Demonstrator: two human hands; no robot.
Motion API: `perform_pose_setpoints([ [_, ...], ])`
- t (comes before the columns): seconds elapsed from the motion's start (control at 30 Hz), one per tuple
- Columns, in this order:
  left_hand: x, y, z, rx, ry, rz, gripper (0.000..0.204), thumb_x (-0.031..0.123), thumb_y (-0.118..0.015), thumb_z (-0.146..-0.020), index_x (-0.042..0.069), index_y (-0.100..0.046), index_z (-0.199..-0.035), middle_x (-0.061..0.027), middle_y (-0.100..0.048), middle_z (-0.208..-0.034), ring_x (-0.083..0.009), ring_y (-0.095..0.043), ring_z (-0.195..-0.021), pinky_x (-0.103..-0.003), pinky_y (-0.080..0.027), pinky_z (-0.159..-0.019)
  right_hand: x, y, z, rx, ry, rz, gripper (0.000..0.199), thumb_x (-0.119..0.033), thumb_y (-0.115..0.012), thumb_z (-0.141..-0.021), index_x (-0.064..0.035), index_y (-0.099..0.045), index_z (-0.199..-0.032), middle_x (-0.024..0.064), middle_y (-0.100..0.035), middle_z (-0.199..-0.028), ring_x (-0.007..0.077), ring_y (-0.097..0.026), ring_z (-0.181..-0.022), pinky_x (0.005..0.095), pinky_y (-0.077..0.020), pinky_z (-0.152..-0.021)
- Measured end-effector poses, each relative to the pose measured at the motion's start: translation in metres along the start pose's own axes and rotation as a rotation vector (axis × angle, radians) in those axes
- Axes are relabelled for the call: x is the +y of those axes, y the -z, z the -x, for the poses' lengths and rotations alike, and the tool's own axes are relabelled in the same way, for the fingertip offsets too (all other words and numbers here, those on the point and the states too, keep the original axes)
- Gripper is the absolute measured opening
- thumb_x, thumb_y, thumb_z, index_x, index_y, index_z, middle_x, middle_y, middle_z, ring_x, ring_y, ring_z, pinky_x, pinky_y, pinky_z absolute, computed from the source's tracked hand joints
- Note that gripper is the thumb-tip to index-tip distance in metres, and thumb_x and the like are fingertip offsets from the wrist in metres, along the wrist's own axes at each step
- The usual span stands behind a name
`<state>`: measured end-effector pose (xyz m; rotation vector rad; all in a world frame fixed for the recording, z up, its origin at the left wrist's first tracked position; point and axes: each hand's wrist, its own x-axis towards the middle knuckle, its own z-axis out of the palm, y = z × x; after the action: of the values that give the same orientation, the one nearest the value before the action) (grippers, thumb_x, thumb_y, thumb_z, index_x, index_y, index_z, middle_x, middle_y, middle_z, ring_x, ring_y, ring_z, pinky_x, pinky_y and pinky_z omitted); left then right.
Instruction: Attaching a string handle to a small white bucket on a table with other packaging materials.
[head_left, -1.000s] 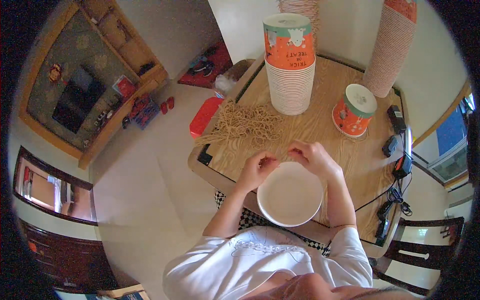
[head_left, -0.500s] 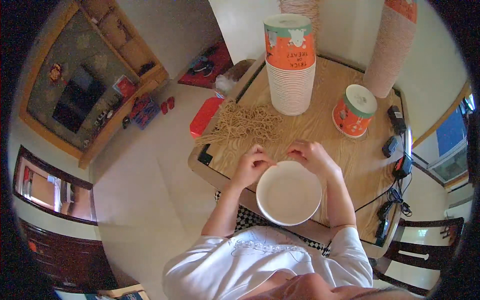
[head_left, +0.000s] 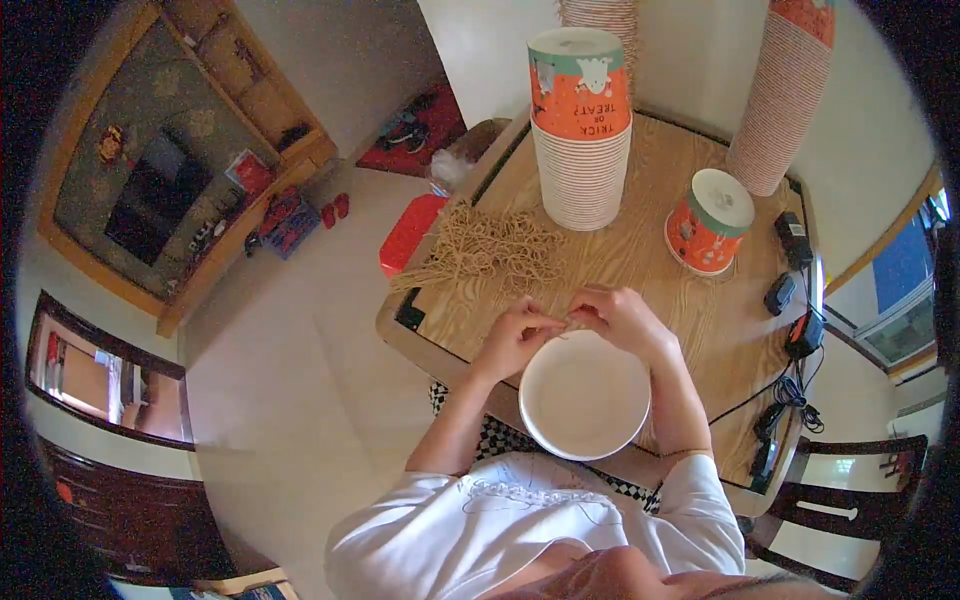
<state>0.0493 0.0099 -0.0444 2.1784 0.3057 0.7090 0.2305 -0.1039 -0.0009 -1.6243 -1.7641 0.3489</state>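
Note:
An open white paper bucket [head_left: 585, 440] faces up at the near edge of the table, in front of my body. At its far rim my left hand [head_left: 515, 338] is closed in a pinch. My right hand [head_left: 622, 318] pinches close beside it, the fingertips of both nearly meeting. A short tan strand of twine [head_left: 564, 334] shows between them; how it runs at the rim is mostly hidden by the fingers. Just beyond my hands lies a loose, tangled heap of the same tan twine [head_left: 490, 245].
A tall stack of upside-down orange and white paper buckets [head_left: 582, 150] stands at the back, with a shorter upturned bucket [head_left: 708, 225] to its right. Another tall stack [head_left: 785, 100] leans near the wall. Black adapters and cables [head_left: 795, 390] line the right edge. A red lid [head_left: 408, 235] is at the left.
The bucket has shifted slightly right and toward me. My left hand has moved right, bringing its fingertips close to those of my right hand, and the tan strand now shows between them.

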Motion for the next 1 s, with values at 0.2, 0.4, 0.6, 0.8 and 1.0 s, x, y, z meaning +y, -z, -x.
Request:
perform_pose_setpoints([
  [0.2,0.003,-0.005,-0.001,-0.047,-0.033,0.036,0.025,0.001,-0.062,-0.077,0.013,-0.070,-0.097,-0.0075,-0.054,-0.081,-0.0205,-0.056,-0.075,-0.030,-0.045,-0.065,-0.002,0.000,0.000,-0.007,0.007,-0.003,0.007,-0.008,-0.059,-0.081,-0.0036,-0.061,-0.086,0.0116,-0.062,-0.080,0.0295,-0.062,-0.074,0.0373,-0.0490,-0.064],
  [0.4,0.008,-0.006,-0.002,-0.112,0.162,0.029,0.016,0.007,-0.066,-0.079,0.007,-0.068,-0.095,-0.0077,-0.061,-0.083,-0.0176,-0.060,-0.074,-0.029,-0.049,-0.065,-0.001,0.002,0.001,-0.023,0.006,-0.003,0.007,-0.008,-0.059,-0.081,-0.0034,-0.061,-0.087,0.0122,-0.061,-0.080,0.0295,-0.062,-0.073,0.0372,-0.0488,-0.063],
  [0.6,0.004,0.001,0.000,-0.046,0.174,0.023,0.014,0.016,-0.068,-0.081,0.004,-0.063,-0.085,-0.0021,-0.056,-0.064,-0.0099,-0.050,-0.057,-0.026,-0.043,-0.053,-0.003,0.002,0.002,-0.004,-0.009,-0.002,0.009,-0.010,-0.061,-0.081,-0.0028,-0.060,-0.086,0.0128,-0.062,-0.077,0.0302,-0.062,-0.072,0.0372,-0.0488,-0.062],
  [0.8,0.010,0.006,0.001,-0.056,0.247,0.275,0.014,0.015,-0.071,-0.080,0.005,-0.060,-0.079,0.0022,-0.056,-0.068,-0.0055,-0.049,-0.060,-0.023,-0.042,-0.054,-0.009,0.008,0.003,-0.018,-0.069,-0.013,0.009,-0.011,-0.059,-0.082,-0.0034,-0.060,-0.087,0.0131,-0.062,-0.078,0.0304,-0.063,-0.072,0.0375,-0.0486,-0.062],
  [1.0,0.002,0.012,0.003,-0.129,0.109,0.258,0.013,0.011,-0.073,-0.077,0.003,-0.063,-0.080,-0.0009,-0.057,-0.071,-0.0075,-0.051,-0.065,-0.023,-0.042,-0.056,-0.006,0.004,0.001,0.024,-0.024,-0.013,0.008,-0.010,-0.058,-0.083,-0.0036,-0.060,-0.087,0.0129,-0.062,-0.079,0.0298,-0.063,-0.074,0.0373,-0.0485,-0.063],
])
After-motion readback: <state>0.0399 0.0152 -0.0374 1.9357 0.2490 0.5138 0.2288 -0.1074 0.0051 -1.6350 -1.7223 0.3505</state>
